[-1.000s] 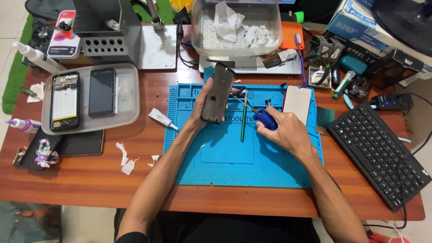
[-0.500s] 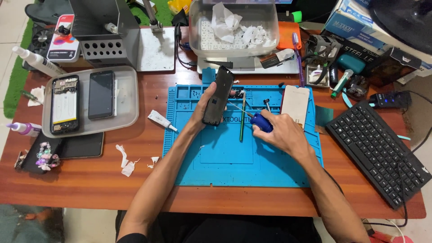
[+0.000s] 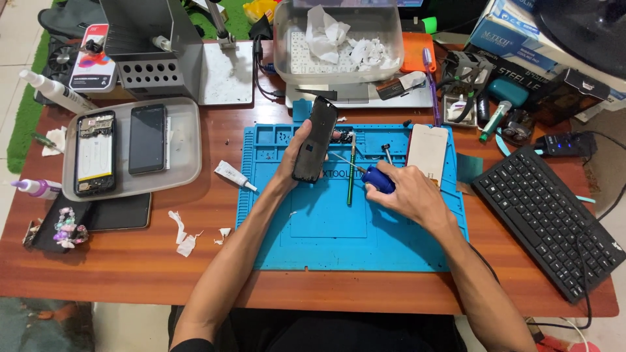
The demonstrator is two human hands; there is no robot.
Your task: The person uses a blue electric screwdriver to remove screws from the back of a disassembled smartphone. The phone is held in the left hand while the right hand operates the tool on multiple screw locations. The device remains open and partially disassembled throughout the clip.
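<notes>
My left hand point(image 3: 295, 160) grips a dark phone body point(image 3: 315, 138), held upright and tilted over the blue work mat point(image 3: 313, 228). A blue-handled screwdriver point(image 3: 377, 178) sits in my right hand point(image 3: 407, 194), its thin shaft pointing left toward the phone's lower edge. A green tool point(image 3: 351, 171) lies on the mat between my hands. A white phone panel point(image 3: 428, 152) rests on the mat just beyond my right hand.
A grey tray point(image 3: 182, 143) at left carries an opened phone point(image 3: 94, 154) and a black phone point(image 3: 147, 138). A small white tube point(image 3: 233, 176) lies beside the mat. A black keyboard point(image 3: 554, 218) is at right. A clear box with crumpled paper point(image 3: 339, 40) stands behind the mat.
My right hand with the screwdriver has drawn slightly nearer the phone. The phone stays upright in my left hand.
</notes>
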